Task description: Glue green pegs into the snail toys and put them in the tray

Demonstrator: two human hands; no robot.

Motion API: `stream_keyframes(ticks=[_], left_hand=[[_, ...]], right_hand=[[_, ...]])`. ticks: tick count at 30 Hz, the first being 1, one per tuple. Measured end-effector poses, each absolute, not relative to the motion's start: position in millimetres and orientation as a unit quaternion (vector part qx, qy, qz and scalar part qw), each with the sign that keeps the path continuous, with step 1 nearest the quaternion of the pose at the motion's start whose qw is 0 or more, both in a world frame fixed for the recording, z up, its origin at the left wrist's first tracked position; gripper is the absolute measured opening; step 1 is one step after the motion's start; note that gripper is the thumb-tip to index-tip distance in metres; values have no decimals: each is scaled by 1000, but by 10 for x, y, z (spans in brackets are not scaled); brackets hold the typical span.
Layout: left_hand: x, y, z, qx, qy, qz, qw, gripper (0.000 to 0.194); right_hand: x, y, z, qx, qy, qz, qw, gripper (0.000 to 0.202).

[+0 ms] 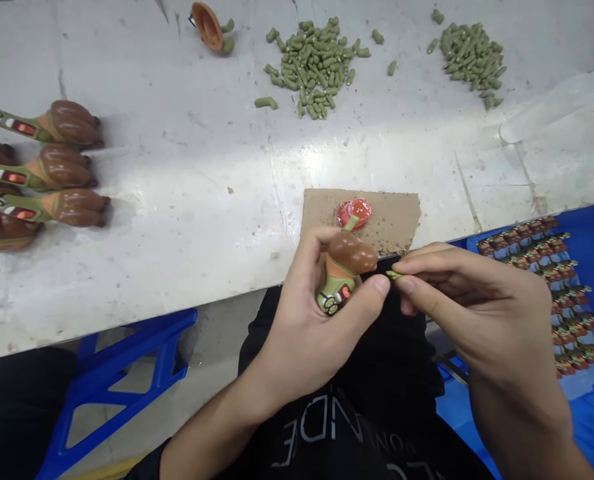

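Observation:
My left hand (321,320) is wrapped round a toy figure (349,257) with a brown lobed body, an orange band and a green face wearing yellow glasses. A short green piece sticks out of the figure's far side. Between thumb and forefinger, my right hand (467,293) pinches a small green piece (393,274), close to the left thumb. Just beyond the figure, a glossy red-orange blob (355,212) sits on a piece of brown cardboard (401,213) at the table's near edge.
Two piles of green pieces, one central (317,63) and one right (471,57), lie on the white table (191,213). Several brown figures (71,167) rest at left, an orange hollow part (208,27) at the back. A blue crate (589,233) with rows of figures stands right; a blue stool (127,367) lower left.

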State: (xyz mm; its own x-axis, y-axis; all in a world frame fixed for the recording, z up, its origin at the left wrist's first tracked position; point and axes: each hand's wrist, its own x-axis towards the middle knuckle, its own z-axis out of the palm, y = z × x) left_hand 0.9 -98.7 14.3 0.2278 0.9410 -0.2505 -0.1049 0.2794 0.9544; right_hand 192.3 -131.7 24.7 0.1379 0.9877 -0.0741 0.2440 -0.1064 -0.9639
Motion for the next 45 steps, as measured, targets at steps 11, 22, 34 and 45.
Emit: stream_keyframes(ticks=[11, 22, 34, 45], left_hand=[[5, -960, 64, 426, 473, 420, 647, 19], [-126, -1025, -2, 372, 446, 453, 676, 15], [-184, -1028, -80, 320, 440, 442, 713, 19], [-205, -1033, -79, 329, 438, 429, 718, 17]], right_hand=[[1859, -1164, 289, -596, -467, 479, 445, 20], [1908, -1006, 277, -625, -609, 251, 419, 19], [1843, -858, 100, -563, -715, 134, 392, 30], [1820, -857, 46, -582, -667, 137, 445, 22]])
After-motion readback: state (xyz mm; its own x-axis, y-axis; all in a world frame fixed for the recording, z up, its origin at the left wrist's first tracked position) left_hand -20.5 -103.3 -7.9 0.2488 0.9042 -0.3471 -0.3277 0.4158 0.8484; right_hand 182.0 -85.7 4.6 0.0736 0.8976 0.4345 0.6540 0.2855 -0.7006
